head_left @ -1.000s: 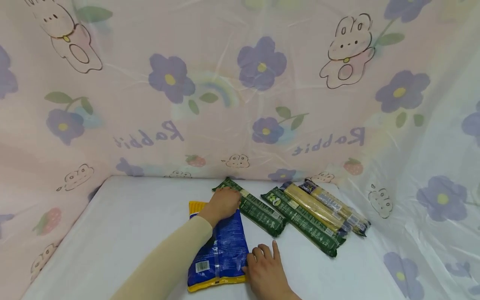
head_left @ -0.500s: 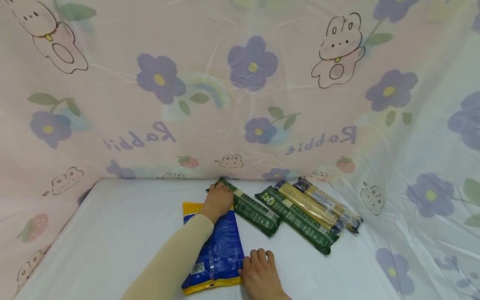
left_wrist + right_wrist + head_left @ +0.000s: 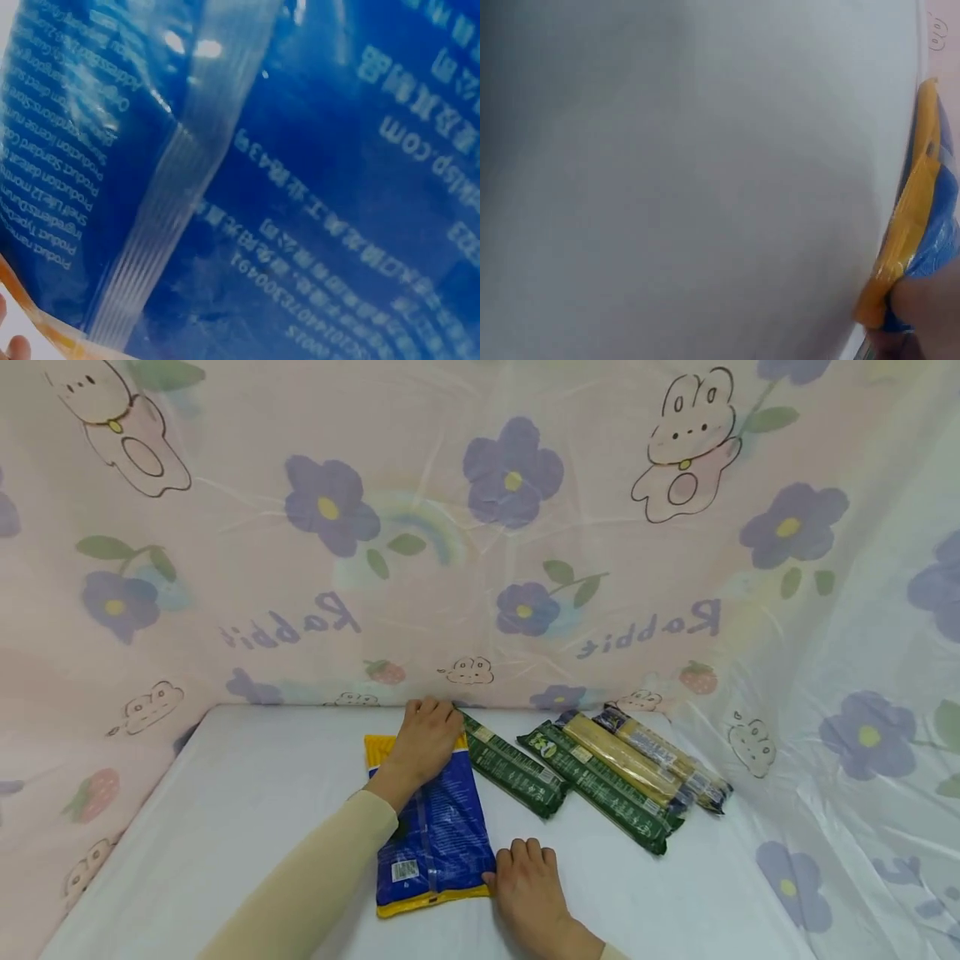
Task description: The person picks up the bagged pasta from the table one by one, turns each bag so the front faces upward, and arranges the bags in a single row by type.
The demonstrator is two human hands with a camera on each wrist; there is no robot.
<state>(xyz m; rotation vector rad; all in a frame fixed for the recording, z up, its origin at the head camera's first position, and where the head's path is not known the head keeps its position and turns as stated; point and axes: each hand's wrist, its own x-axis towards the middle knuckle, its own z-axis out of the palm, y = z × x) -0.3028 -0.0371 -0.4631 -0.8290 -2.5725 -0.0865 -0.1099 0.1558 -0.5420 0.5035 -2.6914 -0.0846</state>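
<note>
A blue pasta bag with yellow ends lies back side up on the white table, its barcode at the near end. My left hand reaches across the bag's far end, beside the tip of a green pack. Fingertips show past the yellow edge in the left wrist view; whether they grip the bag cannot be told. At the near right corner, my right hand pinches the bag, its thumb on the yellow end in the right wrist view.
To the right lie another long green pack, a clear pack of spaghetti and a similar yellowish pack, side by side and slanted. A rabbit-and-flower patterned sheet rises along the back and sides of the table.
My left hand has moved left and away from me, off the green pack's end. The bag has shifted slightly toward the back. My right hand's fingers have drawn together at the corner.
</note>
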